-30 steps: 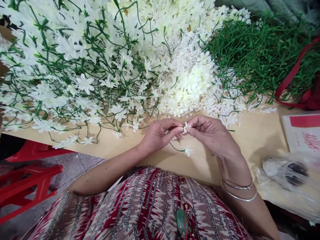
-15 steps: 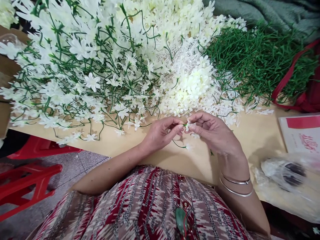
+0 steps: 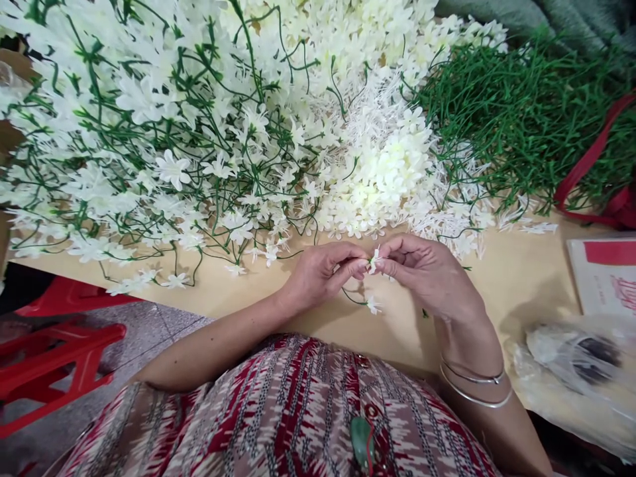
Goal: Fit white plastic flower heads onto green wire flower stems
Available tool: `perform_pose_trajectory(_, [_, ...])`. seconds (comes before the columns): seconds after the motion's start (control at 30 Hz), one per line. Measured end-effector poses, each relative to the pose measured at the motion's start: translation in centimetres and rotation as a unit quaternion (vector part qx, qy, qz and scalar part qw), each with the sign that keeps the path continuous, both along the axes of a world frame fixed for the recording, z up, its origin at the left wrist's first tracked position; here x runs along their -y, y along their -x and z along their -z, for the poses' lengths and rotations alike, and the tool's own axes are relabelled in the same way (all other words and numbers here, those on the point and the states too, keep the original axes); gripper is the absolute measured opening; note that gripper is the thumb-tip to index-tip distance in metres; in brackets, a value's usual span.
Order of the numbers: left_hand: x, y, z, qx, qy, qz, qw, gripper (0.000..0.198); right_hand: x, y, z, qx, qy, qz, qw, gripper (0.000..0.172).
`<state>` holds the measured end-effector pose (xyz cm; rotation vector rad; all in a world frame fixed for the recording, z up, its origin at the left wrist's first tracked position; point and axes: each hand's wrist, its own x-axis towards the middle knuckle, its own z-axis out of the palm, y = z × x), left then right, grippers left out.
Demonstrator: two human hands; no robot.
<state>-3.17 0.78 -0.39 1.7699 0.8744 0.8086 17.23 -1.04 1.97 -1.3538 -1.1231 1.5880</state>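
Note:
Over the near part of the table, my left hand (image 3: 325,271) pinches a green plastic flower stem between thumb and fingers. One branch of that stem hangs below with a white flower (image 3: 372,305) on its end. Against its fingertips, my right hand (image 3: 437,281) grips a small white artificial flower (image 3: 373,260) between thumb and forefinger. The fingertips of both hands almost meet there, so how flower and stem join is partly hidden. Just beyond the hands lies a heap of loose cream-white blossoms (image 3: 385,182) among thin white stamens (image 3: 370,109).
Many white flowers on green stems (image 3: 173,169) cover the table's left. Bare green stems (image 3: 517,112) are piled at the right, beside a red strap (image 3: 591,152). A booklet (image 3: 599,285) and a clear plastic bag (image 3: 571,371) lie nearer. Red stools (image 3: 59,361) stand on the floor.
The white flower between my fingertips now stands more upright, and my hands stay pinched together. The hanging flower sits slightly lower. The whole view has shifted a little.

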Motion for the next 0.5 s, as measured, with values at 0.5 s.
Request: perform_pose_trajectory(0.5, [-2.0,1.8,-4.2,-0.001,-0.258,-0.235,0.937,0.023,0.2,-0.6,0.5,-0.013,-0.052,0.091,0.994,0.028])
